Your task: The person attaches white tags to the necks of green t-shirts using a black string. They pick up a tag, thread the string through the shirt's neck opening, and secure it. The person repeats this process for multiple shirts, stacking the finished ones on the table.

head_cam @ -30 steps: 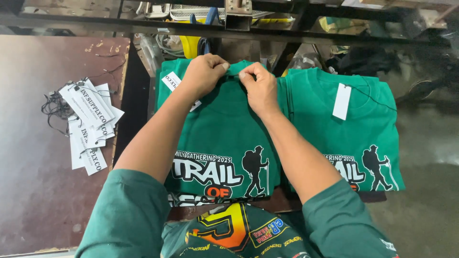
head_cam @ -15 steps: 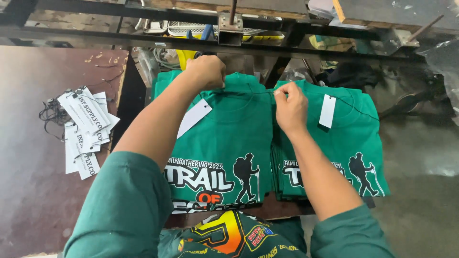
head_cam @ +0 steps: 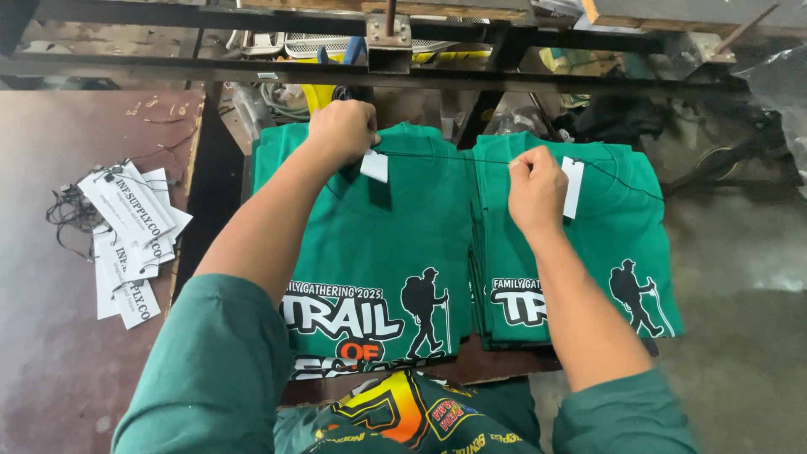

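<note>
A thin black thread is held taut between two hands over a stack of folded green shirts.

The left hand is curled shut at the collar of the near stack, where the thread and a small white tag are pinched, the forearm stretched forward from a green sleeve. The right hand is closed with thumb and forefinger nipped on the other end of the thread, held above a second stack of green shirts just beside the first, on which another white tag is seen. A heap of loose white tags with black strings is spread on the brown table to the left, well apart. A dark metal frame is set across the far edge.
</note>
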